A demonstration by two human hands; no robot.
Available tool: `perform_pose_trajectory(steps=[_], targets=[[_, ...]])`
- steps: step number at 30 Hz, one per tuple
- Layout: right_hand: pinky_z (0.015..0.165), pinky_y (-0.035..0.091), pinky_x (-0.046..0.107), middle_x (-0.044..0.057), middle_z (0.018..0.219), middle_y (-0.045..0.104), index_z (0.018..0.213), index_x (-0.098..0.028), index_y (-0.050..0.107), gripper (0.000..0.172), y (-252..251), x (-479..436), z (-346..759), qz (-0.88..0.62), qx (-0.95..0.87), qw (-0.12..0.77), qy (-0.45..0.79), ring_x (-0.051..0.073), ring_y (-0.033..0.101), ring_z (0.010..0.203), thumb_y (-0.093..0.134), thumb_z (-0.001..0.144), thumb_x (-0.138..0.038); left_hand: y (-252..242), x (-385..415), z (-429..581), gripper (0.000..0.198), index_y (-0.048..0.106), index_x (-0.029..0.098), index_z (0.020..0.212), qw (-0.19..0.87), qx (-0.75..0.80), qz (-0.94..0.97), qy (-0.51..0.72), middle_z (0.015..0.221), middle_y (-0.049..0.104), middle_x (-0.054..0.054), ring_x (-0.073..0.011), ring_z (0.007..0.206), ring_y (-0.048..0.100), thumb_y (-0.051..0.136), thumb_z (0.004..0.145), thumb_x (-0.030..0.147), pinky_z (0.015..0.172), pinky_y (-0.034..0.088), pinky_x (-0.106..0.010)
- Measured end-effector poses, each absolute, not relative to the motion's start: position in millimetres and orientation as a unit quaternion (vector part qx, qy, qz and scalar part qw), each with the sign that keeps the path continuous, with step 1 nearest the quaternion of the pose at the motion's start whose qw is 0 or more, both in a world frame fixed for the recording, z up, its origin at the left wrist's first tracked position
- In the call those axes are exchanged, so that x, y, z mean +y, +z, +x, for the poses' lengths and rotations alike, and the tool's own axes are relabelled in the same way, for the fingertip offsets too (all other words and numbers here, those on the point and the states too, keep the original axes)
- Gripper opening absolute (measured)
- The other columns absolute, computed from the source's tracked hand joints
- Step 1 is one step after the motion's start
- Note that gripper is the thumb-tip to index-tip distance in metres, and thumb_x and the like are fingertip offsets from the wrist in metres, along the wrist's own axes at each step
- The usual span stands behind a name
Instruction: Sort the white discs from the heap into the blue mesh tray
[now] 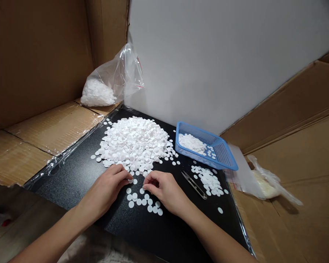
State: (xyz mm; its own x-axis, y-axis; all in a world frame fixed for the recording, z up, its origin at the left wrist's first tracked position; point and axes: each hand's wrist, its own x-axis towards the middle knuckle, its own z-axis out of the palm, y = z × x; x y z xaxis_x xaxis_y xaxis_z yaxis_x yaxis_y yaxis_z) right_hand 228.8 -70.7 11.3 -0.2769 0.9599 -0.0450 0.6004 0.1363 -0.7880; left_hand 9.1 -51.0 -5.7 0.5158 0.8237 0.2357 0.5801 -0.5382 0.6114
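A large heap of small white discs [135, 140] covers the middle of the black table [79, 175]. At its near edge my left hand [109, 184] is closed, fingertips pressed together beside a few discs; whatever they hold is too small to make out. My right hand [163, 188] is pinched just to the right, thumb and forefinger meeting near a disc, and what is between them is hidden. Several loose discs [150, 208] lie flat between and below my hands. Right of my right hand is a smaller group of discs [210, 181], with metal thread snips [194, 185] beside it.
A blue plastic basket [224, 155] holding white discs stands at the back right. A clear bag of discs [98, 93] rests on cardboard at the back left. Another plastic bag [265, 182] lies on the right. Cardboard walls and a grey panel surround the table.
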Motion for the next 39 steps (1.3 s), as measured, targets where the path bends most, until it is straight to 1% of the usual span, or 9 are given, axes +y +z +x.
perform_pose_trajectory(steps=[5, 9, 13, 17, 20, 24, 27, 31, 39], targets=[[0.067, 0.043, 0.024, -0.001, 0.082, 0.061, 0.077, -0.019, 0.064, 0.016, 14, -72, 230, -0.52, -0.768, 0.23, 0.293, 0.013, 0.057, 0.073, 0.068, 0.086, -0.007, -5, -49, 21, 0.013, 0.07, 0.024, 0.091, 0.181, 0.42, 0.861, 0.224, 0.086, 0.057, -0.001, -0.0193, 0.079, 0.058, 0.057, 0.094, 0.022, 0.068, 0.043, -0.029], [0.064, 0.042, 0.023, -0.002, 0.077, 0.062, 0.077, -0.019, 0.063, 0.015, 17, -70, 236, -0.542, -0.739, 0.236, 0.323, 0.013, 0.057, 0.069, 0.065, 0.088, -0.01, -4, -49, 26, 0.016, 0.067, 0.021, 0.081, 0.131, 0.398, 0.884, 0.205, 0.082, 0.055, -0.001, -0.0197, 0.077, 0.054, 0.059, 0.093, 0.017, 0.066, 0.039, -0.031], [0.055, 0.038, 0.022, -0.003, 0.068, 0.062, 0.073, -0.019, 0.064, 0.014, 21, -67, 245, -0.579, -0.712, 0.187, 0.352, 0.012, 0.054, 0.061, 0.067, 0.086, -0.012, -1, -47, 28, 0.02, 0.062, 0.02, 0.075, 0.095, 0.357, 0.906, 0.207, 0.081, 0.056, -0.002, -0.0201, 0.076, 0.052, 0.057, 0.094, 0.014, 0.066, 0.037, -0.032], [0.063, 0.042, 0.023, -0.002, 0.076, 0.063, 0.076, -0.019, 0.065, 0.015, 20, -67, 245, -0.558, -0.742, 0.187, 0.321, 0.014, 0.058, 0.07, 0.066, 0.086, -0.007, 4, -46, 30, 0.019, 0.062, 0.019, 0.078, 0.059, 0.351, 0.913, 0.201, 0.085, 0.059, -0.003, -0.0217, 0.078, 0.051, 0.055, 0.096, 0.014, 0.07, 0.036, -0.034], [0.074, 0.046, 0.026, 0.001, 0.089, 0.063, 0.085, -0.02, 0.067, 0.018, 16, -68, 240, -0.53, -0.761, 0.215, 0.305, 0.015, 0.06, 0.082, 0.06, 0.089, -0.004, 4, -48, 30, 0.014, 0.062, 0.02, 0.082, 0.131, 0.383, 0.885, 0.23, 0.087, 0.058, -0.002, -0.0217, 0.082, 0.052, 0.057, 0.094, 0.016, 0.071, 0.038, -0.032], [0.073, 0.046, 0.025, 0.001, 0.087, 0.062, 0.085, -0.019, 0.069, 0.019, 16, -70, 233, -0.512, -0.768, 0.21, 0.322, 0.015, 0.061, 0.081, 0.06, 0.09, -0.003, 1, -54, 27, 0.015, 0.065, 0.022, 0.081, 0.253, 0.398, 0.854, 0.22, 0.087, 0.057, -0.002, -0.0204, 0.084, 0.052, 0.057, 0.094, 0.021, 0.072, 0.041, -0.03], [0.072, 0.046, 0.024, -0.001, 0.081, 0.065, 0.081, -0.02, 0.068, 0.019, 19, -72, 232, -0.501, -0.767, 0.201, 0.347, 0.015, 0.062, 0.078, 0.062, 0.087, -0.003, -2, -55, 21, 0.016, 0.067, 0.023, 0.084, 0.261, 0.399, 0.848, 0.233, 0.088, 0.057, -0.002, -0.0207, 0.085, 0.054, 0.055, 0.094, 0.018, 0.072, 0.041, -0.03], [0.073, 0.047, 0.025, 0.001, 0.086, 0.065, 0.085, -0.02, 0.066, 0.018, 21, -73, 230, -0.508, -0.767, 0.231, 0.316, 0.015, 0.062, 0.08, 0.06, 0.09, -0.004, -3, -54, 7, 0.02, 0.066, 0.024, 0.095, 0.265, 0.428, 0.817, 0.281, 0.089, 0.06, -0.002, -0.0199, 0.084, 0.057, 0.047, 0.098, 0.018, 0.072, 0.043, -0.029], [0.07, 0.046, 0.027, 0.001, 0.088, 0.064, 0.088, -0.022, 0.068, 0.01, 15, -60, 208, -0.515, -0.79, 0.225, 0.246, 0.015, 0.061, 0.077, 0.065, 0.091, -0.013, -6, -66, 1, 0.007, 0.065, 0.024, 0.091, 0.273, 0.433, 0.823, 0.248, 0.091, 0.06, -0.002, -0.021, 0.085, 0.057, 0.058, 0.094, 0.023, 0.071, 0.043, -0.03]])
